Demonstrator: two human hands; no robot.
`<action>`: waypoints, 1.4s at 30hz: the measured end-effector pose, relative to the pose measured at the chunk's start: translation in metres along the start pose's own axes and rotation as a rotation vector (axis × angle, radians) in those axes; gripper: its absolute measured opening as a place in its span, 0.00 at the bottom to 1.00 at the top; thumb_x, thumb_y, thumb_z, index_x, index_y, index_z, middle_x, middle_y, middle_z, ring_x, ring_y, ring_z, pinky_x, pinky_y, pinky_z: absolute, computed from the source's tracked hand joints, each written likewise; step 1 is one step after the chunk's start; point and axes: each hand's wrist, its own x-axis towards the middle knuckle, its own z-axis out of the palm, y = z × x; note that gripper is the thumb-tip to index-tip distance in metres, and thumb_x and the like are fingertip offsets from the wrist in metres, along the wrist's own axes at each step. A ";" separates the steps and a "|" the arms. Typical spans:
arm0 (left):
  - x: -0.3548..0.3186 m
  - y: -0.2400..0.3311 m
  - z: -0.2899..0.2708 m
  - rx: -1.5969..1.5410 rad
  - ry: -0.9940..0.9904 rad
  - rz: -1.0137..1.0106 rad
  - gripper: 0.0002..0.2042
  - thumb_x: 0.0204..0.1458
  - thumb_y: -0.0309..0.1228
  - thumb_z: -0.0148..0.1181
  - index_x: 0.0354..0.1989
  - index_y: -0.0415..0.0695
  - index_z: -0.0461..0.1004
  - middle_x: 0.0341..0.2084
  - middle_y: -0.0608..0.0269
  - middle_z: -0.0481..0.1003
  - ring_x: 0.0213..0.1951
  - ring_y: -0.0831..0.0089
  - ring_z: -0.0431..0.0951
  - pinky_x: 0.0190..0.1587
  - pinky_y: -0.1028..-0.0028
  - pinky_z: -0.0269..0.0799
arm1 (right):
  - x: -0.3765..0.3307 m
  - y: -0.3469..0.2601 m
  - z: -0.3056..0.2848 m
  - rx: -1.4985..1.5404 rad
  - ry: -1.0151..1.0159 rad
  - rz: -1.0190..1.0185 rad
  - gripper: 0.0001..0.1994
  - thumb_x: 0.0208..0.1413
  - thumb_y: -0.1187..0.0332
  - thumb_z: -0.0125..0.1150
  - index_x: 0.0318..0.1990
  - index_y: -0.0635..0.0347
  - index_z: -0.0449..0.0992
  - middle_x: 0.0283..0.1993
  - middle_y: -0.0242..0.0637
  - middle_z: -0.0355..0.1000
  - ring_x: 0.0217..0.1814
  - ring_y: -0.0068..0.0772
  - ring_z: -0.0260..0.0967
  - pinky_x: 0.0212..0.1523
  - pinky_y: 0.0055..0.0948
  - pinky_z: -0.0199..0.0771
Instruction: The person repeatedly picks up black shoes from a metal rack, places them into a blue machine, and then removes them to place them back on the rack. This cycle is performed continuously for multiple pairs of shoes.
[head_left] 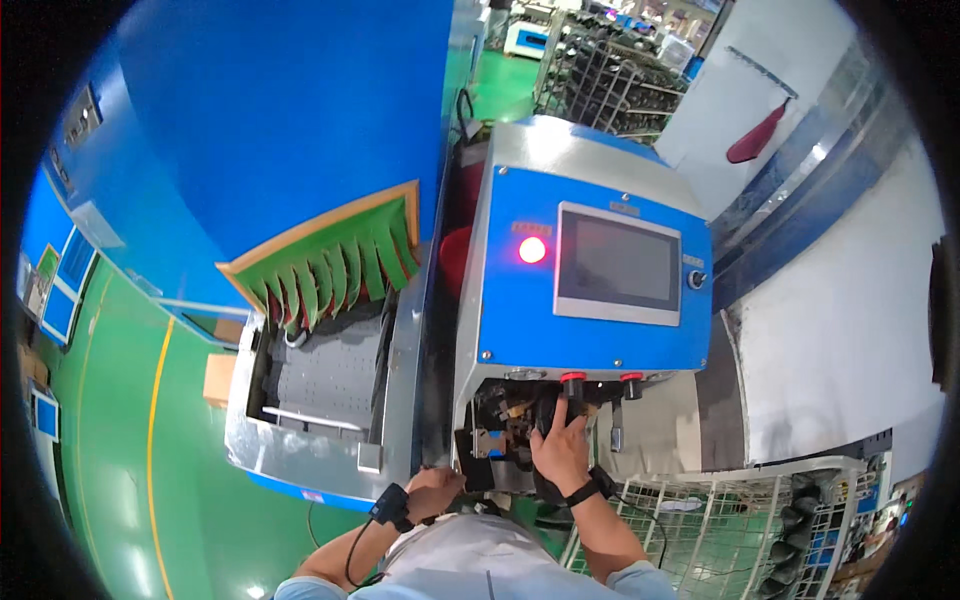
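My right hand reaches into the opening under the blue panel of a machine. Its index finger points up beside a black knob with a red ring. Between thumb and index finger sits a dark object, too dark to name, and the other fingers curl around it. Low at the machine's left edge is my left hand, its fingers bent and closed; what they hold, if anything, is hidden. Metal and brass-coloured parts show in the opening between the hands. Both wrists carry black straps with small devices.
A lit red lamp and a dark screen are on the panel. To the left, a conveyor runs under green strip curtains into a blue machine. A white wire rack holding dark shoe-like items stands at lower right.
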 end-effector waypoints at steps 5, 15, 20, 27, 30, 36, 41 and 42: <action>0.012 0.022 0.011 0.076 -0.035 0.188 0.25 0.68 0.52 0.55 0.46 0.37 0.81 0.31 0.49 0.83 0.36 0.59 0.84 0.39 0.59 0.77 | -0.011 -0.019 -0.029 0.000 -0.033 0.141 0.47 0.64 0.50 0.63 0.83 0.57 0.46 0.55 0.65 0.67 0.42 0.61 0.74 0.32 0.51 0.78; 0.014 0.065 0.053 -1.094 -0.891 -0.115 0.48 0.62 0.76 0.36 0.74 0.45 0.59 0.55 0.50 0.79 0.49 0.53 0.83 0.54 0.56 0.79 | -0.166 -0.007 -0.056 0.189 0.247 -0.245 0.43 0.54 0.56 0.74 0.79 0.30 0.62 0.58 0.65 0.66 0.56 0.68 0.74 0.54 0.51 0.81; -0.005 0.061 0.069 -0.948 -0.801 -0.375 0.25 0.65 0.55 0.55 0.55 0.47 0.79 0.47 0.59 0.84 0.46 0.61 0.84 0.50 0.57 0.81 | -0.187 -0.005 -0.106 0.860 -0.290 0.147 0.46 0.60 0.42 0.68 0.81 0.50 0.56 0.70 0.63 0.66 0.51 0.66 0.80 0.55 0.44 0.79; 0.006 0.018 0.059 -0.465 -0.442 -0.244 0.21 0.62 0.43 0.57 0.57 0.40 0.77 0.50 0.57 0.82 0.47 0.59 0.83 0.50 0.58 0.81 | -0.115 -0.010 -0.009 1.621 -0.028 0.575 0.46 0.60 0.48 0.73 0.78 0.64 0.59 0.67 0.45 0.73 0.66 0.35 0.69 0.69 0.32 0.66; 0.027 -0.004 0.033 -0.627 -0.341 -0.350 0.18 0.67 0.40 0.53 0.55 0.37 0.77 0.49 0.55 0.81 0.47 0.59 0.83 0.52 0.57 0.81 | -0.145 0.018 -0.043 1.403 0.148 0.484 0.44 0.59 0.53 0.75 0.77 0.65 0.62 0.76 0.49 0.66 0.76 0.43 0.64 0.77 0.34 0.60; 0.008 0.002 0.017 -0.540 -0.253 -0.136 0.36 0.63 0.58 0.61 0.67 0.39 0.74 0.54 0.60 0.79 0.45 0.66 0.80 0.44 0.66 0.79 | -0.240 0.161 -0.239 0.390 0.832 0.695 0.41 0.63 0.64 0.65 0.79 0.68 0.52 0.75 0.65 0.62 0.72 0.58 0.69 0.70 0.44 0.70; -0.016 0.050 0.031 -0.256 -0.100 -0.180 0.33 0.62 0.55 0.62 0.61 0.34 0.77 0.51 0.58 0.81 0.47 0.64 0.80 0.48 0.65 0.78 | -0.250 0.324 -0.335 0.002 1.051 1.161 0.34 0.66 0.68 0.58 0.76 0.70 0.55 0.64 0.77 0.66 0.53 0.76 0.75 0.52 0.58 0.80; -0.015 0.053 0.031 -0.261 -0.095 -0.174 0.32 0.63 0.54 0.61 0.61 0.35 0.77 0.51 0.57 0.81 0.47 0.64 0.80 0.48 0.64 0.78 | -0.258 0.356 -0.341 -0.139 0.985 1.178 0.33 0.65 0.69 0.58 0.75 0.70 0.57 0.64 0.76 0.66 0.51 0.78 0.75 0.50 0.59 0.80</action>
